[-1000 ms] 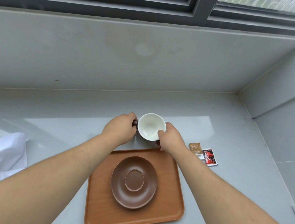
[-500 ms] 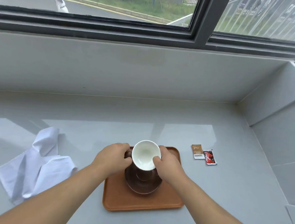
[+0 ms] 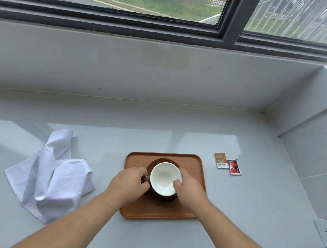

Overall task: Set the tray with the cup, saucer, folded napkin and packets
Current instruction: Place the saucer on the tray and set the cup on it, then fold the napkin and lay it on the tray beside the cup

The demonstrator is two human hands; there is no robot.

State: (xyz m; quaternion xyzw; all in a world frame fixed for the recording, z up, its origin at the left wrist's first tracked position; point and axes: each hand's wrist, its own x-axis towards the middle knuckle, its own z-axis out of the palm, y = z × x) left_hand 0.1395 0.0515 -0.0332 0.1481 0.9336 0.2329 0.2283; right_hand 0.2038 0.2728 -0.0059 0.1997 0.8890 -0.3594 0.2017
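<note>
A cup [image 3: 164, 177], white inside and brown outside, is over the brown saucer [image 3: 158, 162] on the orange-brown tray [image 3: 193, 162]. Whether the cup rests on the saucer I cannot tell. My left hand [image 3: 131, 184] grips the cup's handle side, and my right hand [image 3: 189, 187] holds its right rim with the thumb over the edge. A crumpled white napkin [image 3: 51, 175] lies on the counter left of the tray. Two packets, one brown [image 3: 220, 160] and one red [image 3: 234, 166], lie side by side to the tray's right.
The grey counter [image 3: 248, 212] ends in a low wall at the back and a stepped wall [image 3: 308, 130] on the right. A window frame [image 3: 229, 20] runs above. A white socket plate [image 3: 325, 234] shows at the lower right edge.
Both hands carried the cup from the counter behind the tray back to above the saucer. The view rose and widened, bringing the whole napkin and the window into sight.
</note>
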